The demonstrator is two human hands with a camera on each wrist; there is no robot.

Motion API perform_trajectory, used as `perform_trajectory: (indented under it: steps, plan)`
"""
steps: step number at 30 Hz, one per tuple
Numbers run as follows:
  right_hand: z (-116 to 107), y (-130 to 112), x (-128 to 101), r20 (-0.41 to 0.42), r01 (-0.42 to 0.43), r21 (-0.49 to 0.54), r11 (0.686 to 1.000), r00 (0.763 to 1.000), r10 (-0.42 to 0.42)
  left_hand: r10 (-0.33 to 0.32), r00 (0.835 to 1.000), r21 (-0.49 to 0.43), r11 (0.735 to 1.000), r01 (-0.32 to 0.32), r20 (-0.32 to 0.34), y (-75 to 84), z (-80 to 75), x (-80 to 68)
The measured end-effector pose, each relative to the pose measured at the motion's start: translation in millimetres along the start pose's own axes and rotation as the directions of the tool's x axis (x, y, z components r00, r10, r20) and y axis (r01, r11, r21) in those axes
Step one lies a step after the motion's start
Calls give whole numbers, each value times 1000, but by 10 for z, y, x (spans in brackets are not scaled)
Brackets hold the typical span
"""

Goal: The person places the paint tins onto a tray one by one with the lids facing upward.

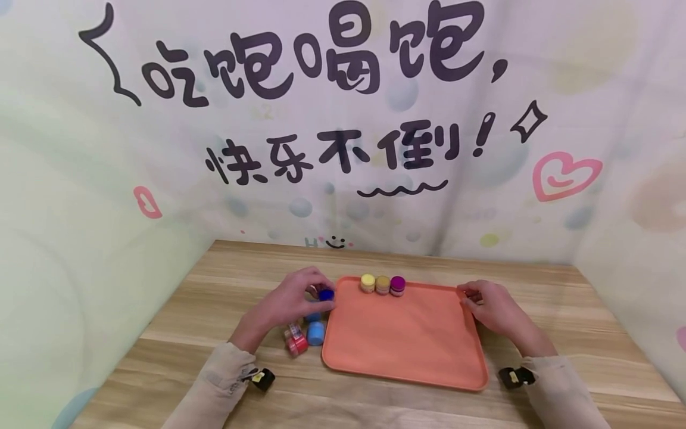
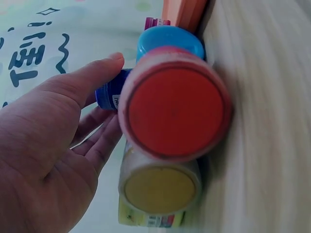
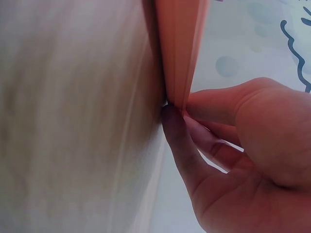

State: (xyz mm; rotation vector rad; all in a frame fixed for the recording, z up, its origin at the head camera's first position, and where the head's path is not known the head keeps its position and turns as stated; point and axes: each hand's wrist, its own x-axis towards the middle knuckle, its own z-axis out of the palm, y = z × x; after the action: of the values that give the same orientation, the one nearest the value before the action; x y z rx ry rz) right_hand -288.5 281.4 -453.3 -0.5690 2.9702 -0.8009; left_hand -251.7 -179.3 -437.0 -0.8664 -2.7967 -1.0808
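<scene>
My left hand pinches a small dark-blue-capped jar, held just off the far left corner of the orange tray. My right hand pinches the tray's right rim near its far corner; the tray lies flat on the table.

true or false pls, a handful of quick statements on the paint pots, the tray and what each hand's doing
1. Three pots stand on the orange tray along its far edge: a yellow pot, an ochre pot and a purple pot. True.
2. The left hand holds the dark blue pot. True.
3. The right hand holds a pot. False: it pinches the tray's right rim.
4. The red pot is on the tray. False: it sits on the wooden table, left of the tray.
5. The tray is full. False: most of it is bare.
</scene>
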Motion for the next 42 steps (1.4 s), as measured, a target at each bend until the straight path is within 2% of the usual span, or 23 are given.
perform_trajectory:
  steps: [7, 19, 23, 29, 34, 38, 42]
  plan:
    - [-19, 6, 3, 7, 1, 1, 1000, 1000, -1, -36, 999, -23, 999, 36, 5, 70, 7, 83]
    - [-17, 2, 3, 0, -3, -2, 1000, 1000, 3, -5, 1000, 13, 1000, 6, -3, 106, 60, 203]
    - [-17, -6, 7, 5, -5, 1, 1000, 1000, 5, -23, 1000, -13, 1000, 24, 3, 137, 85, 242]
    - [-8, -8, 15, 16, -10, 5, 1000, 1000, 10, -82, 996, -68, 994, 84, 30, 226, 99, 273]
    - [-10, -7, 10, 16, -15, 10, 1000, 1000, 15, -95, 994, -127, 987, 101, 58, 287, 121, 304]
    - [-4, -2, 3, 14, -20, 14, 1000, 1000, 20, -78, 994, -164, 982, 89, 75, 304, 164, 346]
    - [4, 0, -2, 8, -17, 16, 1000, 1000, 17, -34, 997, -173, 984, 46, 75, 323, 210, 391]
